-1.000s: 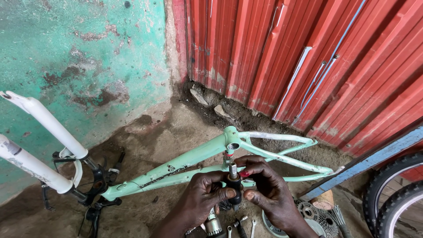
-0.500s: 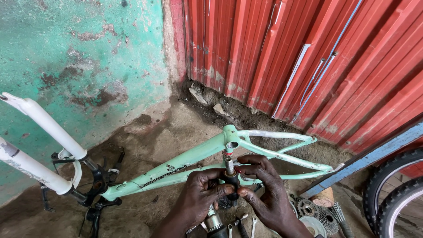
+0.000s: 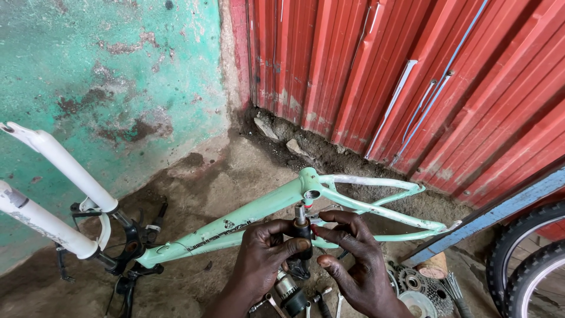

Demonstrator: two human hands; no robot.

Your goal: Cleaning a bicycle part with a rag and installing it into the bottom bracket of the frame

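On bare dirt ground at the foot of a red corrugated metal wall [image 3: 412, 88] and a flaking green plaster wall [image 3: 106, 70], a person is working over a mint-green bicycle frame [image 3: 247, 215] that is lying across the earth, its white suspension fork [image 3: 53, 176] pointing toward the left edge of the ground. Both hands are meeting just below the frame's seat-tube junction. The left hand [image 3: 265, 259] is wrapping its fingers and thumb around a short black cylindrical part with a metal axle end [image 3: 301, 232], holding it upright; the right hand [image 3: 350, 265] is closing on the same part from the other side, fingertips pinching near its top, just under the silver tip. The part is sitting between the two hands, touching the near side of the frame or standing just in front of it; which cannot be told.

Judging by its look, the part is rigid steel, compact and fairly heavy for its bulk, probably greasy and so prone to slipping; the dark barrel offers the surest grip, not the narrow axle end.

Below the hands, loose tools and sockets [image 3: 288, 294] are lying on the ground, with a stack of toothed sprockets [image 3: 415, 285] to the right. Two black tyres [image 3: 529, 259] are showing at the right edge, beside a blue metal bar [image 3: 488, 215] leaning along the red wall.
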